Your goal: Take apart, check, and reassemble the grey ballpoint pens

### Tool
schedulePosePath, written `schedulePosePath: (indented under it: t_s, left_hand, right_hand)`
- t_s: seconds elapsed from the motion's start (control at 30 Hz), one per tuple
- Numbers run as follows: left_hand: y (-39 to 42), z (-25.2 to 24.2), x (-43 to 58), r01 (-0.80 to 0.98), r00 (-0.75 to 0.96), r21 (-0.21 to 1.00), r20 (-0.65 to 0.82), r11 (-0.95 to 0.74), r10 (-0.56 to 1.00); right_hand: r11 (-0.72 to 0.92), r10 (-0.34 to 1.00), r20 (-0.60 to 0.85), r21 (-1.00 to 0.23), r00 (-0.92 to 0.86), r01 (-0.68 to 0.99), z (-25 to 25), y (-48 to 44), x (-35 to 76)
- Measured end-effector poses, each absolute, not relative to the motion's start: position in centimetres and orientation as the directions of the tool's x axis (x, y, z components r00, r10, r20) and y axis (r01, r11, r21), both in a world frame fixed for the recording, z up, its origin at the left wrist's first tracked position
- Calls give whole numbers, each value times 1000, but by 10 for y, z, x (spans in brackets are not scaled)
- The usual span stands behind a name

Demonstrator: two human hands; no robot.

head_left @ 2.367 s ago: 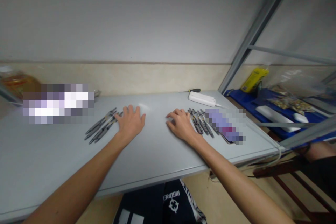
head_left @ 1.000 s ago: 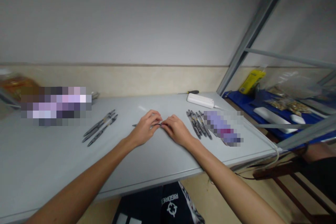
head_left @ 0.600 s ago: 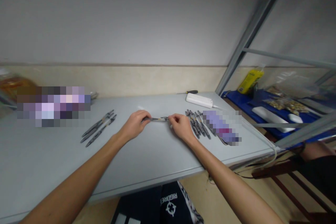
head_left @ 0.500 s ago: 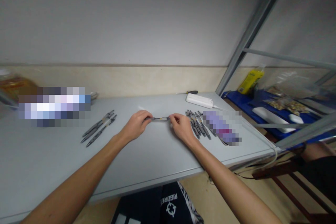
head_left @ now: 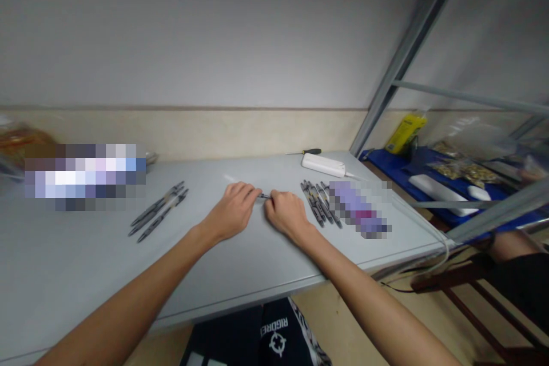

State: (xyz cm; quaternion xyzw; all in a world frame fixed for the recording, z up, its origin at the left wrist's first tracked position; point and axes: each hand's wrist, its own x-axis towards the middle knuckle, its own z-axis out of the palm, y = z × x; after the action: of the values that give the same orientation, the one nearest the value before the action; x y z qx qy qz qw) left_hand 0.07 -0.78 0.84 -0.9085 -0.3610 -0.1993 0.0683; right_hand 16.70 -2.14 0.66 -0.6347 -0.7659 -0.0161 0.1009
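Between my two hands is a grey pen [head_left: 264, 196], mostly covered by fingers, above the middle of the light grey table [head_left: 240, 274]. My left hand [head_left: 237, 206] is closed round its left end. My right hand [head_left: 285, 211] grips its right end, knuckles up. On the left lie a few grey pens [head_left: 163, 210], slanted side by side. Several similar pens [head_left: 319, 206] lie just right of my right hand, next to a blurred-out purple object [head_left: 358, 206].
A white power strip [head_left: 323, 164] and a screwdriver [head_left: 312, 152] lie near the wall. Another blurred-out object [head_left: 86, 174] is at the back left. Beyond a metal frame [head_left: 386, 91], a blue surface [head_left: 377, 157] holds a yellow packet [head_left: 405, 132] and bags. A person's arm [head_left: 517, 249] shows at the right.
My hands have come closer together along the pen, hiding more of it. My right hand has turned so its knuckles face up. The view has shifted slightly.
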Motion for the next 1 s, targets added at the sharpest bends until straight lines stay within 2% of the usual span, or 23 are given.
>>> schedulePosePath:
  t_s: [0.13, 0.27, 0.37, 0.53, 1.0]
  left_hand:
    - [-11, 13, 1, 676, 714, -158, 384, -720, 585]
    - [-8, 11, 0, 658, 742, -230, 360, -717, 566]
    - [-7, 7, 0, 701, 700, -193, 366, -686, 613]
    - [-8, 1, 3, 745, 643, -51, 322, -665, 695]
    - [-7, -1, 6, 800, 579, 48, 201, -599, 790]
  right_hand:
    - [129, 991, -4, -249, -134, 960, 18, -19, 165]
    - [145, 968, -154, -304, -199, 941, 27, -13, 161]
    - [199, 972, -76, -219, -220, 955, 22, -12, 160]
    - [258, 964, 79, -66, -253, 964, 10, -16, 159]
    - [266, 957, 108, 42, -269, 963, 11, -15, 158]
